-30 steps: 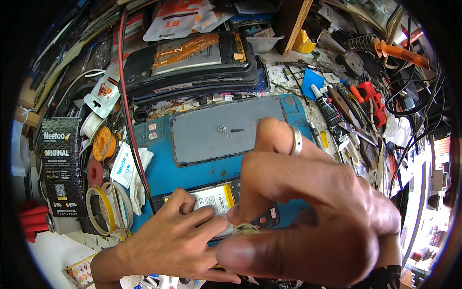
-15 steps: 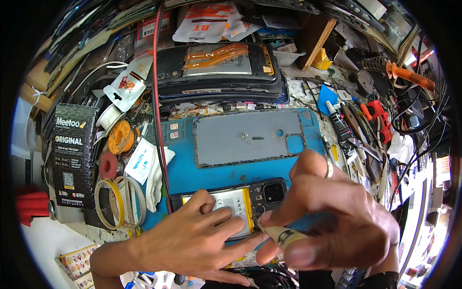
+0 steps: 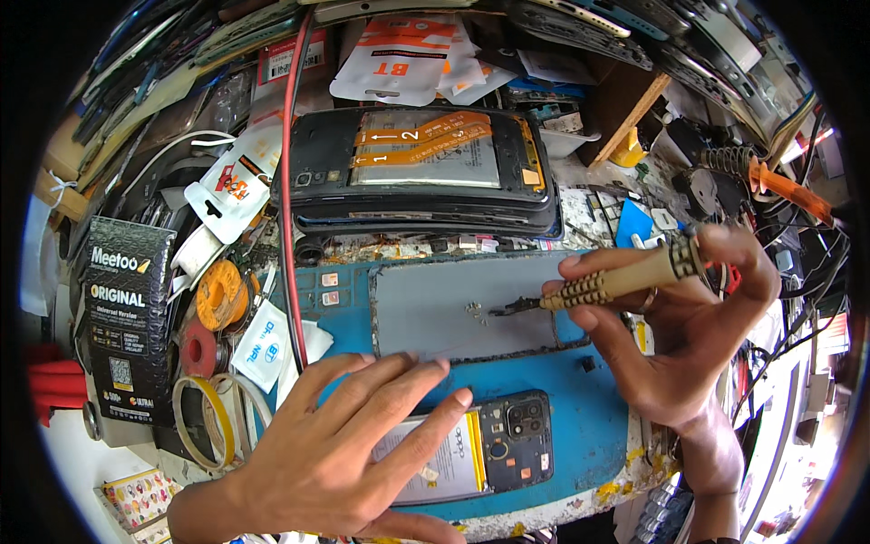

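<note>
My right hand [image 3: 675, 367] holds a screwdriver [image 3: 625, 279] with a cream, dark-marked handle between thumb and fingers. Its dark tip points left over a grey phone back panel [image 3: 421, 308], close to a small cluster of screws [image 3: 474, 313]. Whether the tip touches the panel or the dark bit beside the screws, I cannot tell. Fingers spread and empty, my left hand [image 3: 326, 444] reaches over an opened phone [image 3: 533, 462] on the blue mat. It partly hides the phone's white battery [image 3: 444, 458]; contact is unclear. The phone's camera end shows at the right.
A blue mat [image 3: 580, 412] lies under both parts. Behind it sits a stack of opened phones [image 3: 426, 172]. A red cable [image 3: 288, 181] crosses at left, near solder spools [image 3: 222, 295], tape rings [image 3: 204, 422] and a black package [image 3: 127, 317]. Tools and wires crowd the right.
My right hand has carried the screwdriver from the phone up to the screws on the grey panel. My left hand's fingers have straightened and spread. The whole view has shifted somewhat.
</note>
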The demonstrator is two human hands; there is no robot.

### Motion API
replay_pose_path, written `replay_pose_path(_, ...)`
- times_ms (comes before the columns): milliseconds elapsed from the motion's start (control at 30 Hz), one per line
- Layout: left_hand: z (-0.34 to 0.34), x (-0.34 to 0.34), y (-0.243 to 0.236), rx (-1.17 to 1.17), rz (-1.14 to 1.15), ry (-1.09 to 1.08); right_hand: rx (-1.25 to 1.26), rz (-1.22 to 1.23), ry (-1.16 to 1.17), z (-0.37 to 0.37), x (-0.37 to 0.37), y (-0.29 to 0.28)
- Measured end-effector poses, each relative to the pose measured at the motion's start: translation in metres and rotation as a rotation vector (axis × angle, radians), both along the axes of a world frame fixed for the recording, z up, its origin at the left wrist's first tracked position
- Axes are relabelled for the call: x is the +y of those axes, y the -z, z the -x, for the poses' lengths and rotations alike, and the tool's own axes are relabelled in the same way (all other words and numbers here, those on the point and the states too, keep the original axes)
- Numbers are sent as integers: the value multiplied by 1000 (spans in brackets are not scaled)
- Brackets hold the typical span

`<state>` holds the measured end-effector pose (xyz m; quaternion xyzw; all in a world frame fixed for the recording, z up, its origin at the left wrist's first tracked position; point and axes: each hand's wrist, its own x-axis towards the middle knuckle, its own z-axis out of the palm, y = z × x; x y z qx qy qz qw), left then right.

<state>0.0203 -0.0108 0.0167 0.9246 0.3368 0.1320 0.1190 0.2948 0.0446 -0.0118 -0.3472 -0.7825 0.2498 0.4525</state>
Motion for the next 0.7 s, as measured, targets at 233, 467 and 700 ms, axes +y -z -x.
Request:
replay_pose_path(233, -1, 5, 2, 177, 66, 25, -57, 30, -43, -2, 3, 2)
replay_pose_path(467, 0, 5, 5, 178, 61, 30, -91, 44, -96, -2, 4, 0)
replay_pose_path(700, 0, 4, 7, 104, 79, -5, 111, 108, -45, 7, 4, 4)
